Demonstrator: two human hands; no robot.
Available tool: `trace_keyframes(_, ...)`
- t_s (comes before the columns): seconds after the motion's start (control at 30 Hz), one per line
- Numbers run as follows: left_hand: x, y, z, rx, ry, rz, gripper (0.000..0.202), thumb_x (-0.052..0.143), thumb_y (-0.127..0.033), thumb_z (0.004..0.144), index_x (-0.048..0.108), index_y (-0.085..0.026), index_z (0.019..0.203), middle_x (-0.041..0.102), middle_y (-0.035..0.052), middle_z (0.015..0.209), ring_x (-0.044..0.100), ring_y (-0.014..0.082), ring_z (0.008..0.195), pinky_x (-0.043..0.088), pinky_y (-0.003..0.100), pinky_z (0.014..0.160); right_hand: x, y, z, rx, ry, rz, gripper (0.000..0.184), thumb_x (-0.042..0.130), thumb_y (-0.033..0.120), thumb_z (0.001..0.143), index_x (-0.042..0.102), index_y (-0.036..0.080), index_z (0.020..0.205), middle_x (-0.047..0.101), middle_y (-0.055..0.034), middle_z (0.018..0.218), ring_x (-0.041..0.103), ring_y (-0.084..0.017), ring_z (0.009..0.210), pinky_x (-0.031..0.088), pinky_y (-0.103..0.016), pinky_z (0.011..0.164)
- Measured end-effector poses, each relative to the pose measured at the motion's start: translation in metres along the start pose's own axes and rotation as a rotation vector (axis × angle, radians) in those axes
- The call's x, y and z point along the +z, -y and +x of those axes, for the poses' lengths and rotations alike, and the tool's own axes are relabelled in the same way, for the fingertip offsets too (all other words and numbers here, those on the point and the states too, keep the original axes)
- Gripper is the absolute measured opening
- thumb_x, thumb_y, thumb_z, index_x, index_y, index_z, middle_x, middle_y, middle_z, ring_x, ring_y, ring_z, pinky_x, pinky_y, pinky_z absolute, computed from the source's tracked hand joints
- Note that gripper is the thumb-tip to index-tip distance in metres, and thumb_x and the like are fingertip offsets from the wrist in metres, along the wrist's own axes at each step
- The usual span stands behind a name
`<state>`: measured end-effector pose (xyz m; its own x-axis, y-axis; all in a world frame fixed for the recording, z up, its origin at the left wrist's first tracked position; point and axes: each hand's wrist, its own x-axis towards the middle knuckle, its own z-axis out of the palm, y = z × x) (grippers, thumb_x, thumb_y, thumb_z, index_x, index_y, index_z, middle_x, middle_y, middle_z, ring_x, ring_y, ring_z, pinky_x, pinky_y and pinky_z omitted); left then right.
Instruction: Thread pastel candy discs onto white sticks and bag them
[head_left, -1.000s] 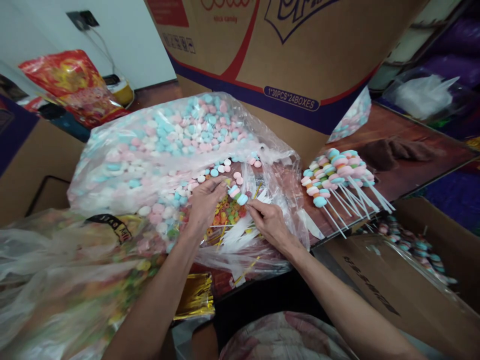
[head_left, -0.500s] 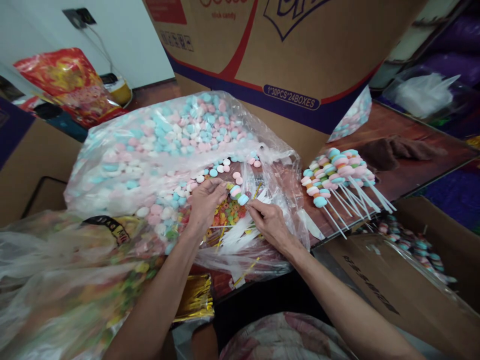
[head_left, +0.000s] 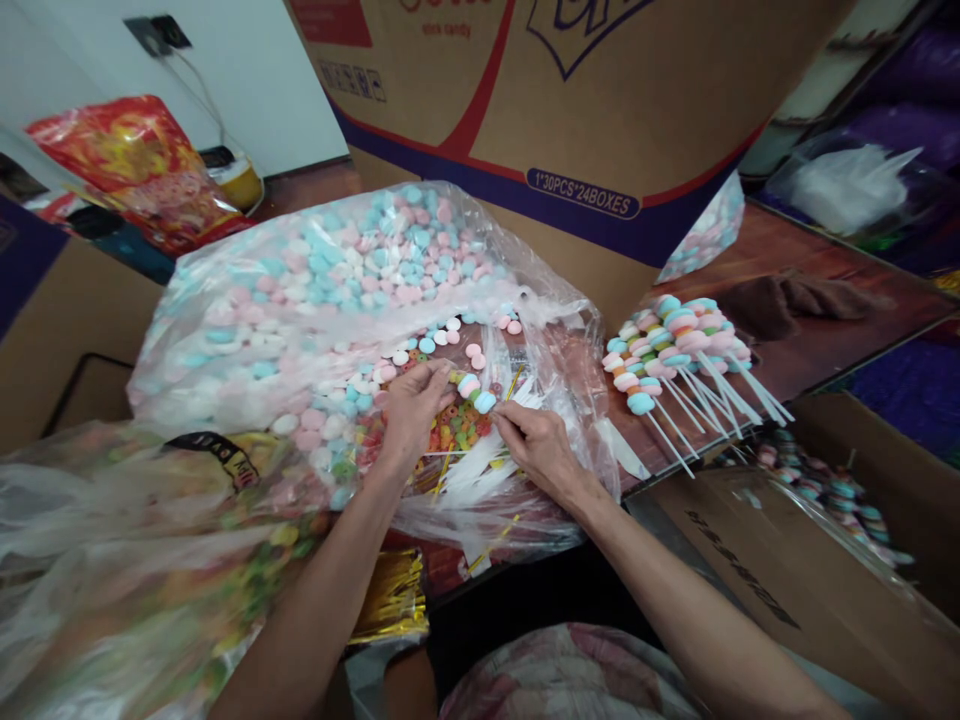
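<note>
Candy stick (head_left: 474,390) gripped by closed fingers of left hand (head_left: 409,405) at 9 o'clock and right hand (head_left: 536,445) at 4 o'clock, over open candy bag (head_left: 300,290); finished sticks (head_left: 675,350) at 3 o'clock.

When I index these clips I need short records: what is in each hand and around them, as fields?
left hand: pinches the top end of the candy stick
right hand: grips the same stick lower down
under hands: small coloured ring candies
behind: clear bag of pastel candies, cardboard box
right side: finished skewers piled on the table
</note>
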<state>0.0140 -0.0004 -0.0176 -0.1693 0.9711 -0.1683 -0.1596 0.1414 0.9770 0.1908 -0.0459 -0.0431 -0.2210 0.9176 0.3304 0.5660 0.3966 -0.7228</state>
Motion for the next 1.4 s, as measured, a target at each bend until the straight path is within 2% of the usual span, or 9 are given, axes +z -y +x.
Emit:
trace_keyframes(0.13,0.0,0.003,-0.002,0.064,0.051,0.049,0.043,0.085,-0.048,0.062,0.075,-0.018,0.091,0.075,0.004,0.088,0.067,0.0151,0.08,0.055,0.027,0.075,0.0,0.001,0.001,0.007,-0.02,-0.008,0.027,0.046,0.025,0.096,0.065,0.02,0.079,0.06,0.0006,0.063,0.045,-0.011,0.054,0.032,-0.024,0.059)
trace_keyframes(0.37,0.0,0.002,0.001,-0.023,-0.002,-0.085,0.039,0.087,-0.044,0.063,0.073,-0.018,0.088,0.074,0.0027,0.085,0.065,0.0094,0.073,0.052,0.02,0.068,-0.001,0.0,0.001,-0.007,0.002,0.017,0.027,0.046,0.025,0.096,0.067,0.019,0.081,0.061,-0.0004,0.065,0.05,-0.012,0.057,0.033,-0.023,0.06)
trace_keyframes(0.53,0.001,-0.002,0.001,-0.019,0.057,-0.087,0.038,0.084,-0.043,0.066,0.071,-0.017,0.091,0.076,0.008,0.09,0.068,0.0143,0.076,0.053,0.023,0.064,0.0,-0.001,0.0,-0.016,0.044,0.015,0.027,0.047,0.025,0.097,0.067,0.02,0.08,0.065,-0.0013,0.069,0.053,-0.012,0.059,0.034,-0.023,0.061)
trace_keyframes(0.7,0.0,-0.004,0.0,-0.039,0.122,-0.065,0.04,0.085,-0.043,0.066,0.069,-0.016,0.091,0.076,0.01,0.095,0.071,0.0173,0.082,0.055,0.026,0.07,0.0,-0.001,0.0,-0.029,0.052,0.007,0.027,0.045,0.026,0.098,0.067,0.019,0.083,0.065,-0.0018,0.07,0.054,-0.012,0.06,0.034,-0.023,0.061)
trace_keyframes(0.87,0.009,-0.003,-0.004,-0.095,0.07,-0.123,0.046,0.087,-0.04,0.063,0.064,-0.015,0.093,0.074,0.0084,0.092,0.068,0.0146,0.079,0.054,0.023,0.068,0.0,0.0,0.0,-0.062,-0.009,-0.015,0.024,0.043,0.024,0.099,0.06,0.019,0.083,0.057,0.0006,0.063,0.048,-0.012,0.056,0.032,-0.024,0.058)
trace_keyframes(1.0,0.02,0.001,-0.012,-0.091,0.051,-0.096,0.048,0.084,-0.043,0.067,0.061,-0.017,0.1,0.071,0.003,0.085,0.064,0.0104,0.071,0.048,0.019,0.059,-0.001,0.003,-0.001,-0.079,-0.08,-0.005,0.025,0.041,0.021,0.099,0.054,0.02,0.078,0.051,0.0019,0.06,0.041,-0.011,0.052,0.03,-0.024,0.055)
trace_keyframes(1.17,0.03,0.002,-0.016,-0.111,0.158,-0.027,0.051,0.082,-0.046,0.069,0.06,-0.017,0.105,0.066,-0.0004,0.076,0.053,0.0067,0.057,0.038,0.017,0.05,0.0,0.005,-0.002,-0.071,-0.118,-0.025,0.024,0.042,0.02,0.098,0.052,0.021,0.077,0.049,0.0027,0.059,0.038,-0.011,0.05,0.028,-0.025,0.054)
trace_keyframes(1.27,0.036,-0.001,-0.008,-0.063,0.212,-0.015,0.049,0.08,-0.048,0.071,0.061,-0.018,0.105,0.065,0.0004,0.078,0.055,0.0085,0.061,0.038,0.018,0.051,0.0,0.004,0.0,-0.001,-0.169,-0.013,0.024,0.043,0.023,0.098,0.052,0.021,0.076,0.048,0.0036,0.058,0.037,-0.011,0.049,0.028,-0.025,0.053)
trace_keyframes(1.4,0.038,-0.001,0.013,0.109,0.113,0.196,0.032,0.058,-0.05,0.088,0.064,-0.019,0.095,0.066,0.003,0.083,0.059,0.0134,0.068,0.047,0.025,0.061,-0.003,0.002,0.003,0.102,-0.259,-0.005,0.028,0.043,0.028,0.099,0.051,0.022,0.073,0.046,0.0045,0.057,0.035,-0.011,0.048,0.028,-0.025,0.052)
